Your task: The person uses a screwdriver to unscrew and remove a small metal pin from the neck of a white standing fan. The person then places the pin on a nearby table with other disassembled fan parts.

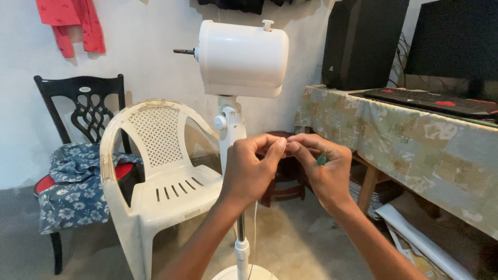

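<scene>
My left hand (250,168) and my right hand (321,168) meet at the fingertips in front of a white pedestal fan's pole (241,243). Between the fingertips sits something tiny that I cannot make out. A small green object (322,158) shows in my right hand, held against the palm. The fan's white motor housing (243,58) stands above the hands, with no blades or guard on it and a bare metal shaft (183,52) pointing left. A thin white cord hangs down beside the pole.
A white plastic chair (155,176) stands left of the fan. Behind it is a black chair (83,111) with blue floral cloth. On the right, a cloth-covered table (415,140) carries a black speaker (360,41), keyboard and monitor. A dark wooden stool stands behind my hands.
</scene>
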